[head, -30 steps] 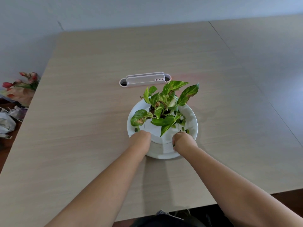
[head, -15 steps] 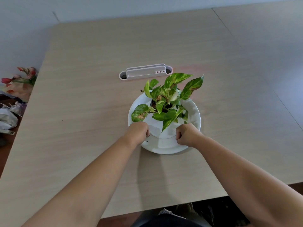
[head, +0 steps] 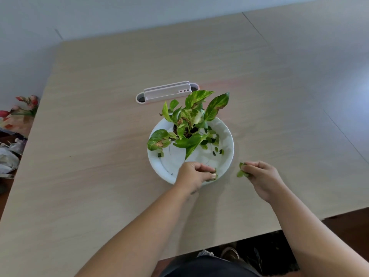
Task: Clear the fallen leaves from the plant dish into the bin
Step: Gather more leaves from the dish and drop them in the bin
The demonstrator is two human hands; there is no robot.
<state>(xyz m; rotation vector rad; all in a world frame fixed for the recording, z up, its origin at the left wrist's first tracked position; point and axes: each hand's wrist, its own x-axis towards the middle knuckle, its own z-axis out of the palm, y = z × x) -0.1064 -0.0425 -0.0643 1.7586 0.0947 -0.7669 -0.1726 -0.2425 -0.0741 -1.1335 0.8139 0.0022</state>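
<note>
A white round plant dish (head: 226, 134) sits mid-table with a small potted plant (head: 191, 120) of green and yellow leaves standing in it. Several small fallen leaf bits (head: 216, 150) lie on the dish's right side, and one bit (head: 159, 154) on its left. My left hand (head: 194, 173) rests over the dish's near rim, fingers pinched on a small leaf (head: 214, 176). Off the dish to the right, my right hand (head: 259, 174) is above the table, closed on green leaves (head: 241, 169). No bin is in view.
A white oblong holder (head: 166, 92) with holes lies on the wooden table (head: 89, 156) just behind the plant. Flowers (head: 22, 108) and crumpled wrapping (head: 8, 156) lie beyond the table's left edge. The near table edge runs below my arms.
My right hand has moved off the dish to the right with leaves in it. My left hand has shifted right along the near rim and pinched a leaf.
</note>
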